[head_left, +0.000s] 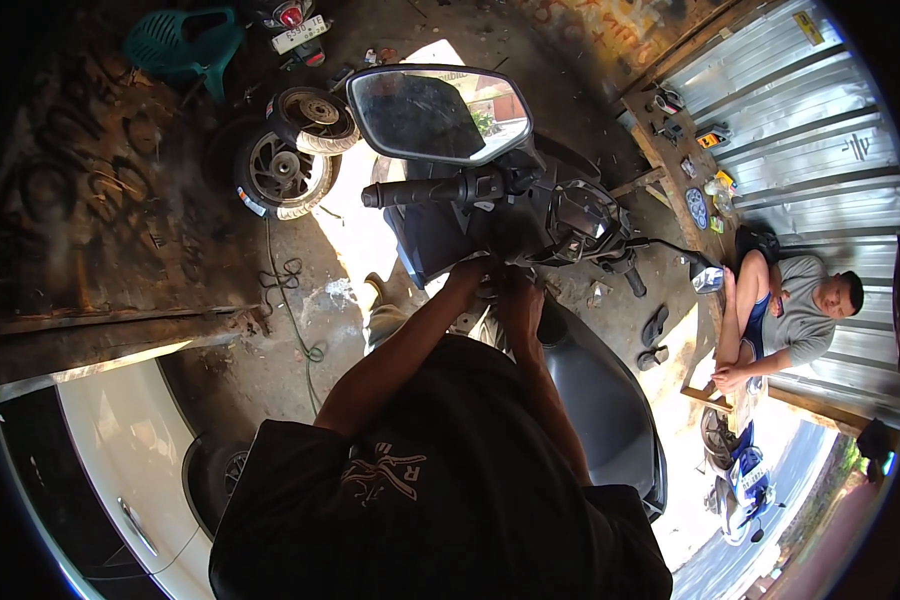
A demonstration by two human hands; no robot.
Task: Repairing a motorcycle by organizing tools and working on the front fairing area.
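Note:
A dark motor scooter stands in front of me, with its black seat [600,390] on the right and its handlebar grip [420,191] at the far left. Both hands are close together just behind the steering area, ahead of the seat. My left hand [472,277] has its fingers bent inward, their tips hidden in shadow. Beside it, my right hand [518,297] is curled, knuckles up. Whatever either hand grips is too small and dark to make out. Above them are the dashboard display [580,215] and the left mirror [440,113].
Two wheels with tyres [280,175] lie on the floor at the far left, near a green hose [288,285] and a green plastic chair [185,42]. A white car [130,440] is at the near left. On the right, a person [805,305] sits by a wooden bench [675,165] holding tools.

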